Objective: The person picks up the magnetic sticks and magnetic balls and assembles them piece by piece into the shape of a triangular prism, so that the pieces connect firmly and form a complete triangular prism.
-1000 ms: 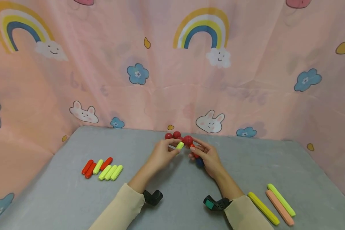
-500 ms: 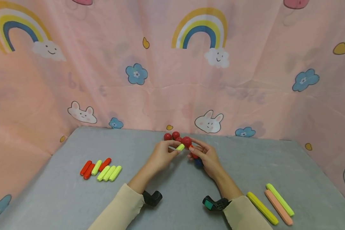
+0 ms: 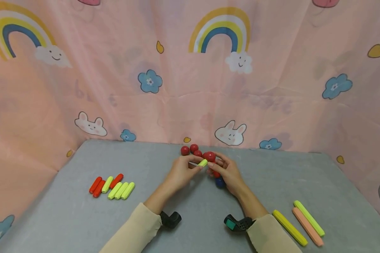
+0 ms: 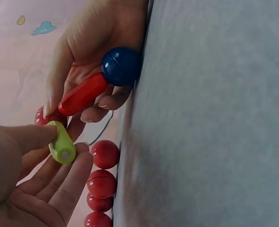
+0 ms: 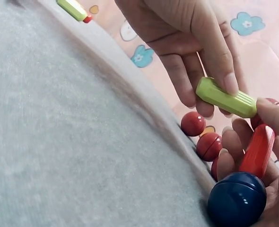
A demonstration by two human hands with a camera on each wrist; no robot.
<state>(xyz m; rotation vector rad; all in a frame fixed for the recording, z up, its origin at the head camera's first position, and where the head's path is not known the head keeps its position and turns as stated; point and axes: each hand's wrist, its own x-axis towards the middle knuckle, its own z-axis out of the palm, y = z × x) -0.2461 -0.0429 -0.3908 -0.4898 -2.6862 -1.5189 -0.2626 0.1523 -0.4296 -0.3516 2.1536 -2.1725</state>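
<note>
My left hand (image 3: 180,172) pinches a short yellow-green magnetic stick (image 5: 226,97) between thumb and fingers. In my right hand (image 3: 230,175) is a red magnetic stick (image 5: 257,151), with a blue ball (image 5: 236,201) at its near end and a red ball (image 3: 209,156) at its far end. Thumb and fingers of that hand grip around the red ball and stick. The yellow-green stick's far end is right at the red ball, close beside the right thumb tip. A pale round disc shows on its other end in the left wrist view.
Several loose red balls (image 3: 185,150) sit behind the hands near the cloth backdrop (image 3: 164,116). Left on the grey table (image 3: 164,225) lie short red sticks (image 3: 95,185) and yellow-green sticks (image 3: 128,190). Longer yellow (image 3: 290,228), peach (image 3: 307,226) and yellow-green sticks (image 3: 309,218) lie at right.
My left hand has moved slightly right, bringing the yellow-green stick up to the red ball. In my right hand the ball and red stick have turned a little, the blue ball shifting slightly downward.
</note>
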